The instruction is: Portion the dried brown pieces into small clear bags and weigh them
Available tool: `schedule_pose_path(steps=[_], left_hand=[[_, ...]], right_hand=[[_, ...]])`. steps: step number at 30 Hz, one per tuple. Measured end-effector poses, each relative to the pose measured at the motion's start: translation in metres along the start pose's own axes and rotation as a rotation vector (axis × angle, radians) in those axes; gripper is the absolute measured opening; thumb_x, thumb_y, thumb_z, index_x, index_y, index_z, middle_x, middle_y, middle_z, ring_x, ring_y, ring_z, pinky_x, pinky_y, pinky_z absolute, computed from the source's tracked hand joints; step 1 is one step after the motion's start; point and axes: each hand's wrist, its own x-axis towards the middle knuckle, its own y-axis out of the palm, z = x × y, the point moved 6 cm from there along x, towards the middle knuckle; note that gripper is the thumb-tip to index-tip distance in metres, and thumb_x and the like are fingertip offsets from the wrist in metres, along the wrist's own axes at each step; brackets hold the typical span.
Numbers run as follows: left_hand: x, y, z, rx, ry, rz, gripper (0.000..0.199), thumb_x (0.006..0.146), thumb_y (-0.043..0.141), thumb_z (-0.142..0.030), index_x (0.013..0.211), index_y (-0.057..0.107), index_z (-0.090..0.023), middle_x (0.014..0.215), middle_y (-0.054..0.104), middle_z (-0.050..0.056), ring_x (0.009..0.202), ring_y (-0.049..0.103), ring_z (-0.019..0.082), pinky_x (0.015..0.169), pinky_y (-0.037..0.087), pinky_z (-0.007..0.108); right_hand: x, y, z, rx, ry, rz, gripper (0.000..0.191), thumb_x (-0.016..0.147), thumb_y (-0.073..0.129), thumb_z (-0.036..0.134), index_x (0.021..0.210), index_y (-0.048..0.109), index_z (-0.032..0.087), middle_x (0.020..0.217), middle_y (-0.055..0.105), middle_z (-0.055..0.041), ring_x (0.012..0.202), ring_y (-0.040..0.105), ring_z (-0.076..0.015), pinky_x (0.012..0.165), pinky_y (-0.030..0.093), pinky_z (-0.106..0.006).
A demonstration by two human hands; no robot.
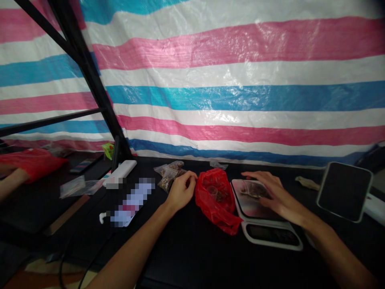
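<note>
My left hand (pixel 181 192) rests just beside the red plastic bag (pixel 215 214), its fingers curled and the thumb and forefinger close together at the bag's edge; I cannot tell whether they pinch the plastic. The bag stands with its mouth open on the black tabletop (pixel 192 257), and inside it I see a small clear cup (pixel 212 192) among loose brown pieces (pixel 223 195).

My right hand (pixel 275 194) is over the digital scale (pixel 246 208), palm down, fingers stretched forward and thumb held apart from them. Under it, on the scale's pan, lies a clear pouch (pixel 252 189) with brown contents — whether my thumb touches it, I can't tell. The scale's display (pixel 267 233) is too dark to read, and the near edge of the red bag reaches the scale's left side.

Just beyond my left hand a few filled zip bags (pixel 168 178) lie in a heap, and a small clear bag (pixel 219 165) sits behind the red one. Off to my right leans a dark panel with a pale frame (pixel 344 192). On my far left, another person's forearm (pixel 13 184) reaches to a second red bag (pixel 37 162). A striped tarpaulin (pixel 225 72) hangs behind everything.
</note>
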Motion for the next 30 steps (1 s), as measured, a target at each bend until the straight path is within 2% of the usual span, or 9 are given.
schedule_pose_path(steps=[3,7,11,15,18,22,24,27,30], left_hand=[[-0.005,-0.002,-0.013,0.008,0.061,-0.011,0.019,0.101,0.049,-0.024,0.097,0.066,-0.020,0.091,0.064,0.004,0.084,0.061,0.019,0.078,0.047,0.030],[-0.019,-0.003,-0.042,0.007,0.255,-0.012,0.019,0.095,0.058,-0.022,0.112,0.065,-0.021,0.108,0.059,0.009,0.103,0.059,0.023,0.090,0.048,0.036],[-0.025,0.005,-0.056,-0.042,0.319,0.034,0.032,0.093,0.064,-0.026,0.124,0.059,-0.021,0.119,0.060,0.011,0.113,0.058,0.026,0.100,0.047,0.040],[-0.023,0.009,-0.049,-0.103,0.272,0.012,0.045,0.095,0.065,-0.036,0.137,0.053,-0.022,0.133,0.060,0.013,0.125,0.056,0.029,0.109,0.044,0.045],[-0.022,0.009,-0.037,-0.154,0.169,-0.030,0.039,0.100,0.059,-0.036,0.136,0.052,-0.022,0.130,0.064,0.012,0.120,0.061,0.027,0.106,0.046,0.043],[-0.020,0.013,-0.028,-0.257,0.055,-0.018,0.033,0.103,0.056,-0.035,0.132,0.053,-0.022,0.124,0.068,0.009,0.114,0.065,0.024,0.101,0.050,0.038],[-0.020,0.013,-0.027,-0.263,0.023,-0.020,0.026,0.103,0.055,-0.034,0.126,0.057,-0.022,0.117,0.071,0.007,0.107,0.067,0.022,0.096,0.051,0.035],[-0.020,0.013,-0.029,-0.224,0.031,-0.022,0.021,0.103,0.055,-0.034,0.118,0.062,-0.021,0.107,0.071,0.005,0.098,0.067,0.021,0.089,0.050,0.033],[-0.021,0.012,-0.028,-0.196,0.018,-0.024,0.018,0.104,0.053,-0.035,0.111,0.061,-0.020,0.096,0.068,0.003,0.086,0.064,0.019,0.080,0.049,0.030]], right_hand=[[0.002,0.001,0.002,-0.037,0.011,-0.056,0.060,0.083,0.060,0.020,0.142,0.057,0.035,0.127,0.068,-0.0080,0.121,0.058,-0.0333,0.104,0.040,-0.054],[0.005,-0.002,0.017,-0.015,-0.002,-0.187,0.052,0.089,0.064,0.027,0.140,0.058,0.034,0.108,0.070,-0.0044,0.104,0.064,-0.0283,0.100,0.044,-0.049],[0.018,0.006,0.053,0.259,0.001,-0.331,0.047,0.096,0.065,0.035,0.141,0.055,0.033,0.112,0.068,-0.0041,0.099,0.066,-0.0232,0.093,0.051,-0.039],[0.045,0.040,0.098,0.431,-0.042,-0.236,0.038,0.096,0.065,0.033,0.133,0.057,0.030,0.125,0.067,-0.0054,0.114,0.064,-0.0242,0.103,0.051,-0.041],[0.058,0.063,0.114,0.559,-0.047,-0.114,0.036,0.096,0.066,0.035,0.130,0.056,0.030,0.117,0.069,-0.0042,0.099,0.068,-0.0214,0.089,0.057,-0.037],[0.055,0.075,0.113,0.682,-0.049,-0.012,0.038,0.101,0.061,0.036,0.137,0.053,0.030,0.124,0.069,-0.0056,0.107,0.070,-0.0213,0.096,0.056,-0.038],[0.051,0.073,0.108,0.653,-0.039,-0.049,0.031,0.102,0.059,0.036,0.132,0.058,0.029,0.118,0.072,-0.0049,0.104,0.071,-0.0209,0.096,0.057,-0.037],[0.047,0.067,0.102,0.555,-0.021,-0.188,0.020,0.101,0.060,0.035,0.120,0.064,0.028,0.107,0.074,-0.0033,0.093,0.071,-0.0194,0.086,0.058,-0.034],[0.046,0.063,0.102,0.512,-0.021,-0.292,0.023,0.100,0.062,0.034,0.121,0.063,0.028,0.104,0.074,-0.0035,0.090,0.070,-0.0193,0.082,0.058,-0.032]])
